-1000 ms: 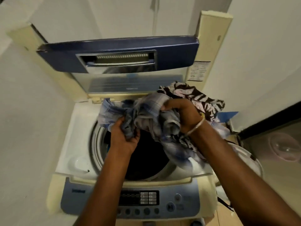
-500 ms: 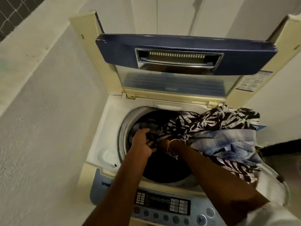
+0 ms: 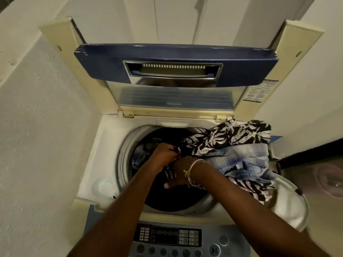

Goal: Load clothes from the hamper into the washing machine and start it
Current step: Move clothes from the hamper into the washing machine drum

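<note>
Worked both hands inside the grey-rimmed round drum [image 3: 121, 160] of the cream-and-blue top-loading washing machine [image 3: 104, 143]. Gripped a fold of the black-and-white leaf-print garment [image 3: 224, 140] in the left hand [image 3: 161, 156], fingers [image 3: 169, 148] curled into the cloth, seemingly to drag it off the rim and down. Held the right hand [image 3: 177, 175] just beside, thumb showing, fingers lost in the dark tub; could not tell whether spread or pinching. Left most of that garment and a pale blue checked shirt [image 3: 243, 160] draped over the machine's right edge, half in, half out, probably too bulky to drop at one go. Had crumpled blue clothing [image 3: 141, 157] lying low at the drum's left. Had the blue-fronted lid [image 3: 104, 60] propped upright along the back edge, clear of the arms. Flanked at the front right corner by what looked like the white round hamper [image 3: 297, 216]; crossed the grey button panel [image 3: 167, 236] on the front edge with both forearms, blocking any reach to start.
</note>
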`<state>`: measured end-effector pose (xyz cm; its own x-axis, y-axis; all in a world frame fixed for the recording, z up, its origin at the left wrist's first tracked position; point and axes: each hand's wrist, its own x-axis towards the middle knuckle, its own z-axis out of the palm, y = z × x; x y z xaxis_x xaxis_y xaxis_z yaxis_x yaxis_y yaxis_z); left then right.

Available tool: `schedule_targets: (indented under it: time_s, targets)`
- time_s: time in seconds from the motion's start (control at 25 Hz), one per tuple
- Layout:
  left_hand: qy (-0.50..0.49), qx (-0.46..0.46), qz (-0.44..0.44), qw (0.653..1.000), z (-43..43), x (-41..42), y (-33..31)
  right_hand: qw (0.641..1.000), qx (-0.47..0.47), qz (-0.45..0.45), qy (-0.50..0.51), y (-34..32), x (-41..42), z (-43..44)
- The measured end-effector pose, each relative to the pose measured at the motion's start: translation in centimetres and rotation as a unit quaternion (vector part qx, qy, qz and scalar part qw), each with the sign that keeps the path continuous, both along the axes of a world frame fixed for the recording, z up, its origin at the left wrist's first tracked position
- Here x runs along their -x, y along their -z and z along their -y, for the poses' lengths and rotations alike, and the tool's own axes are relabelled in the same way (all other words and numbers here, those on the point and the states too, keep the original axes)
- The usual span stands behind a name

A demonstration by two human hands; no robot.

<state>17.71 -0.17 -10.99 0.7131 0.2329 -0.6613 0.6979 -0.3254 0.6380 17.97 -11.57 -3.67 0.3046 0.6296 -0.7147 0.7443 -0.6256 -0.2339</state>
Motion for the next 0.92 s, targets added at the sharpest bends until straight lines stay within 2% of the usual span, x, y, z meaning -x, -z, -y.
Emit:
schedule_targets:
  time_s: [0.08,0.12,0.2,0.32,0.36,0.44,0.56,0.64,0.72,0.76,0.84,0.88,0.92]
  targets:
    - [0.006,-0.036,-0.056,0.998,0.3,-0.5,-0.1,0.986,-0.047,0.153,0.054,0.5,-1.4,1.9]
    - [-0.020,-0.032,-0.050,0.998,0.3,-0.8,0.1,0.962,-0.083,0.246,0.083,0.4,-2.2,3.1]
    - [-0.085,-0.011,-0.041,0.995,0.4,-0.5,0.7,0.921,-0.052,0.371,0.107,0.1,-4.0,6.3]
    - [-0.201,0.013,-0.020,0.979,-0.6,0.3,1.1,0.913,0.070,0.367,0.162,-0.1,-5.4,10.1]
    - [-0.229,0.007,-0.005,0.973,-1.0,0.5,1.1,0.912,0.066,0.370,0.163,0.2,-5.3,10.4]
    - [-0.259,0.003,0.029,0.966,-1.6,1.1,1.3,0.915,0.002,0.378,0.144,0.2,-4.8,9.5]
    - [-0.202,-0.022,0.042,0.978,-2.1,2.3,1.3,0.921,-0.129,0.318,0.182,-0.4,-3.9,7.5]
    - [-0.068,-0.059,0.056,0.994,-2.3,3.0,1.0,0.891,-0.287,0.237,0.259,-1.1,-4.1,5.0]
    - [0.084,-0.102,0.058,0.990,-2.6,3.2,0.7,0.811,-0.456,0.098,0.353,-1.1,-4.1,1.0]
    - [0.108,-0.096,0.062,0.988,-2.9,3.3,0.4,0.759,-0.511,0.018,0.402,-0.9,-4.0,-1.3]
    - [0.061,-0.118,0.070,0.989,-4.0,3.1,0.1,0.650,-0.560,-0.112,0.501,0.0,-3.5,-5.6]
    - [0.018,-0.138,0.068,0.988,-4.9,3.1,-0.1,0.613,-0.560,-0.147,0.538,0.5,-3.5,-7.0]
    - [-0.019,-0.147,0.076,0.986,-5.7,3.5,-0.2,0.599,-0.547,-0.161,0.563,1.2,-3.4,-7.7]
